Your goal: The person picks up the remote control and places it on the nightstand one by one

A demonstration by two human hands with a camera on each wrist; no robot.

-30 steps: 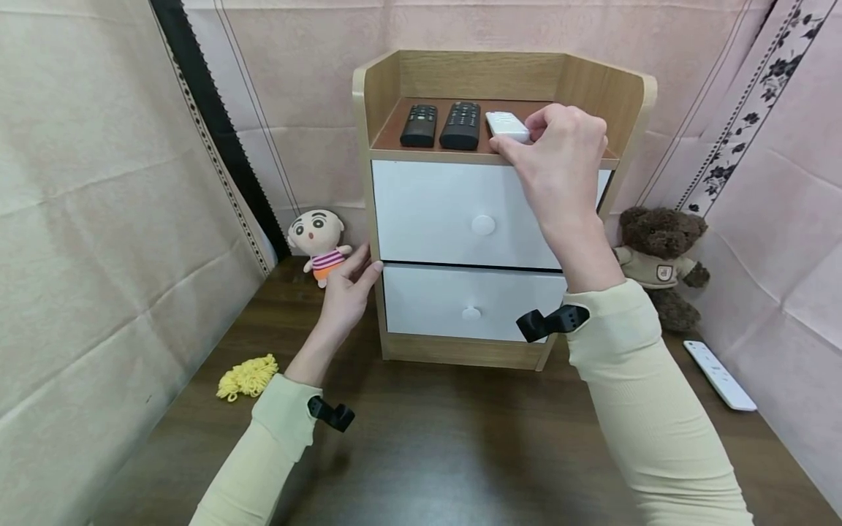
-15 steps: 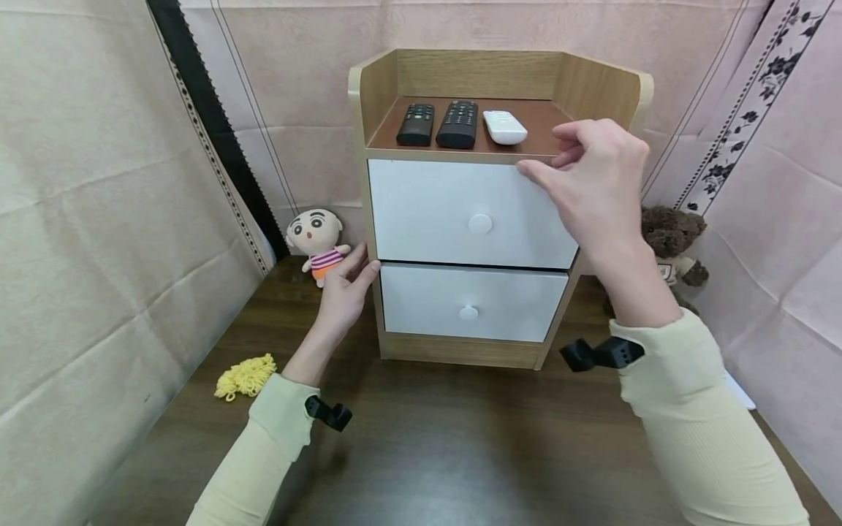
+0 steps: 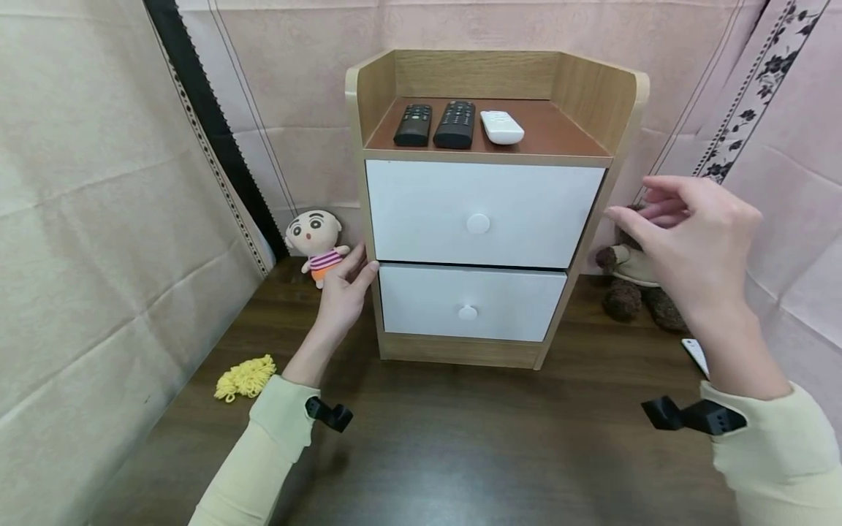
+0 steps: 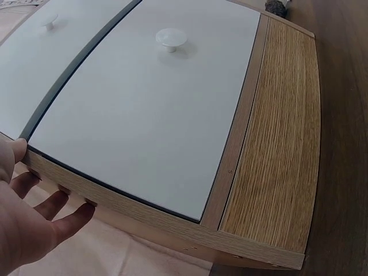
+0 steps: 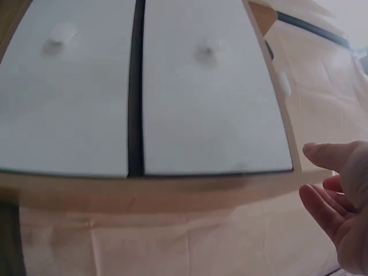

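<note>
My left hand (image 3: 344,288) rests against the left side of a small wooden cabinet (image 3: 460,352) with two white drawers. In the left wrist view its thumb (image 4: 19,148) lies at the front edge and its other fingertips touch the side panel. Two black remote controls (image 3: 413,125) and a white remote control (image 3: 502,128) lie side by side on the cabinet's brown top. Off to the cabinet's right, my right hand (image 3: 700,241) hangs in the air with loosely bent fingers and nothing in them. Both drawers appear pushed in.
A brown teddy bear (image 3: 631,269) sits right of the cabinet, partly behind my right hand. Another white remote (image 3: 695,355) lies on the table, mostly hidden by that arm. On the left are a doll in a striped shirt (image 3: 316,237) and a yellow yarn bundle (image 3: 246,377).
My right hand has let go of the white remote on the cabinet top and moved right and down, away from the cabinet. The left hand stays at the cabinet's side.
</note>
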